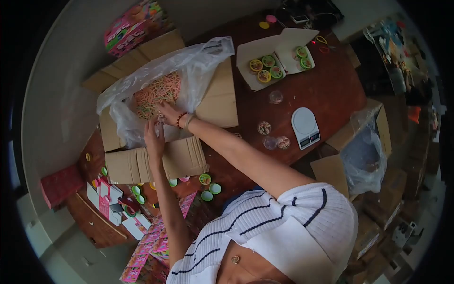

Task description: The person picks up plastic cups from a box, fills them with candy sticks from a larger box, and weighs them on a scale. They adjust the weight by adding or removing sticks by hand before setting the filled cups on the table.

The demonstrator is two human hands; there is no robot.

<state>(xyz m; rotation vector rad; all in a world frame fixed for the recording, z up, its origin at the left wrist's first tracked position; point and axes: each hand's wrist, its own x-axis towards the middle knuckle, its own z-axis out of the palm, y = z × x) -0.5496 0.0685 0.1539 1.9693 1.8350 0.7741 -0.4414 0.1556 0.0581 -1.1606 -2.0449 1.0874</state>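
left hand [153, 135]: raised at the near lip of the plastic bag [189, 75], fingers pinched together on a small bit I can't identify; can't tell how firm the grip is
right hand [166, 111]: reaches into the bag mouth, fingers spread down on the pile of colourful strips [156, 94]; closed or loose, can't tell; beaded bracelet at the wrist
step judgement: looks like picking strips out of the bag; best to keep the left hand holding the bag lip open, take a small pinch from the top of the pile, lift straight up so nothing spills onto the cardboard
near edge of table [331, 90]: loose green caps [210, 188] and pink printed packs [156, 241] spread along it
cardboard box [156, 161]: open, at the left end of the table, flaps folded out; holds the bag
plastic bag: clear, crumpled, mouth open; inside, a dense heap of orange, pink and yellow strips
middle of table: small round clear tubs [272, 137], contents mixed, too small to tell; white kitchen scale [305, 127] just beside them, nothing on it
far edge: white box [274, 59], lid open, round green and yellow tubs sit in both halves
right edge: second carton [364, 142] lined with a bag, contents not visible
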